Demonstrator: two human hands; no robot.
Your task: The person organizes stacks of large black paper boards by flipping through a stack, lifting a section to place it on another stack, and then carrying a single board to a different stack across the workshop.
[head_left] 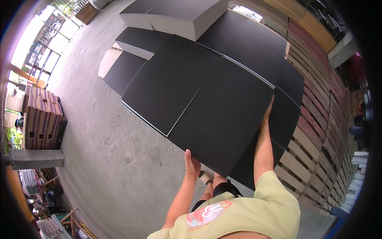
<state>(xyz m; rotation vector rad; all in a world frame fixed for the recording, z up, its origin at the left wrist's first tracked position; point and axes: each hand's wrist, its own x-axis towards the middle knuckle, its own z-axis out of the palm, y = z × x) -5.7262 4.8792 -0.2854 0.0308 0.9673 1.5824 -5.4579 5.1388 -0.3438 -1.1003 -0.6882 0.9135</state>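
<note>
A large flat black sheet (230,115) lies in front of me, its near edge reaching toward my body. My left hand (192,164) grips that near edge, thumb up on the surface and the other fingers hidden beneath. Along the right edge, my right hand (268,112) is closed on the sheet's side, with its fingertips partly out of sight. Left of the held sheet is another black panel (163,99) with a pale edge. More black sheets (254,46) lie beyond and to the right, some showing thin white edges.
A thick stack of black-topped sheets with pale sides (171,23) stands at the far side. Wooden pallets (314,119) run along the right. Bundled cardboard (41,117) stands at the left, by a concrete post (38,158). Grey concrete floor (107,159) spreads left of the sheets.
</note>
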